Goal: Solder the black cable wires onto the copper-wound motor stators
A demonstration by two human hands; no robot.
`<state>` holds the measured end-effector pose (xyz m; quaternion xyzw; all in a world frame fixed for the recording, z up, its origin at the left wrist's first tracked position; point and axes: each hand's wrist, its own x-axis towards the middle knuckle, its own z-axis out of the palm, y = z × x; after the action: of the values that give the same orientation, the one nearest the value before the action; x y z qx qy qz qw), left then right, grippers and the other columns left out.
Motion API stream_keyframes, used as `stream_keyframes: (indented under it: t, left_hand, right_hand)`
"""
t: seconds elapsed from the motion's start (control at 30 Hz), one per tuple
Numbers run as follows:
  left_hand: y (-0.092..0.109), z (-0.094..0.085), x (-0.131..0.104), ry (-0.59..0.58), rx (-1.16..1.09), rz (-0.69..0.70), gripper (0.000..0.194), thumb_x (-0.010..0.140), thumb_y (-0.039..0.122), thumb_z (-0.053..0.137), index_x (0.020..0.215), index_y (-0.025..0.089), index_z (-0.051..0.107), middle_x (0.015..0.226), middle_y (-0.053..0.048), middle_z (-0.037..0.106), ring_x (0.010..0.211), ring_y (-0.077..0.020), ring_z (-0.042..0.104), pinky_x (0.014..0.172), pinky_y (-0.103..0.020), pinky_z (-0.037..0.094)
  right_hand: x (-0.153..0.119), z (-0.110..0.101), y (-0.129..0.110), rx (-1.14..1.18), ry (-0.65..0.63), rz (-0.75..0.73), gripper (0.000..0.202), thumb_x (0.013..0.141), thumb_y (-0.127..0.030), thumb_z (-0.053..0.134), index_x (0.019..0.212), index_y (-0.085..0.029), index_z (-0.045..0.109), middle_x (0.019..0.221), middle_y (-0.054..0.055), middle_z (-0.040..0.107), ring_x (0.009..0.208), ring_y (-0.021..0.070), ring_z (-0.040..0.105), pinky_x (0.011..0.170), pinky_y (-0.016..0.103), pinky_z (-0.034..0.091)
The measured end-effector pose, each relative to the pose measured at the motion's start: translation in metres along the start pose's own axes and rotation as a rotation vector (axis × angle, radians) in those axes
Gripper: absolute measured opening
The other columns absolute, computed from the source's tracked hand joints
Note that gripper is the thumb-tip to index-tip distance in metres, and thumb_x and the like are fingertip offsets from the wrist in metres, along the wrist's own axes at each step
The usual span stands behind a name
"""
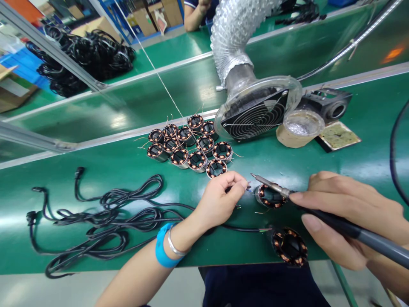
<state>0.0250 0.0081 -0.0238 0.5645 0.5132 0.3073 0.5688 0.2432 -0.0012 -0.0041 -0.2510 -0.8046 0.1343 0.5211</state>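
My left hand (222, 198) is closed in a pinch on a black power cable, whose thin stripped wire ends (249, 186) poke out past the fingertips. In my right hand (348, 209) a soldering iron (271, 185) is gripped like a pen, its tip pointing left, close to those wires but apart from them. Beneath the iron's metal shaft sits a copper-wound motor stator (263, 199), partly covered by it. Nearer the table edge, a second stator (298, 247) lies tilted, with a black cable (243, 229) running to it from the left.
Several stators (197, 161) stand clustered at the back. Coiled black cables (124, 221) cover the left. A fan hood (255, 115) on a foil duct (234, 38), a round pot (300, 130) and a sponge tray (340, 135) stand behind. Across the partition, a person's arm (193, 19) shows.
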Motion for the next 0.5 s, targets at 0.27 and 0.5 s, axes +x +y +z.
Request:
stream_keyframes:
  t: [0.27,0.5]
  left_hand:
    - [-0.0006,0.0002,-0.0011,0.010,-0.003,0.003,0.023,0.090,0.034,0.056,0.075,0.017,0.057,0.061,0.006,0.045,0.058,-0.0099,0.039,0.060,-0.023,0.036]
    - [-0.0003,0.0013,-0.0002,0.011,-0.008,0.001,0.024,0.090,0.036,0.056,0.076,0.017,0.057,0.062,0.006,0.044,0.058,-0.0096,0.037,0.058,-0.023,0.034]
  right_hand:
    - [-0.0015,-0.0003,0.0010,-0.020,-0.006,0.019,0.032,0.079,-0.005,0.059,0.108,-0.015,0.070,0.076,0.004,0.062,0.057,0.0164,0.058,0.047,0.031,0.047]
    - [-0.0013,0.0013,-0.0005,-0.004,-0.064,0.033,0.028,0.081,-0.007,0.055,0.105,-0.015,0.068,0.069,0.002,0.059,0.054,0.0147,0.056,0.047,0.028,0.044]
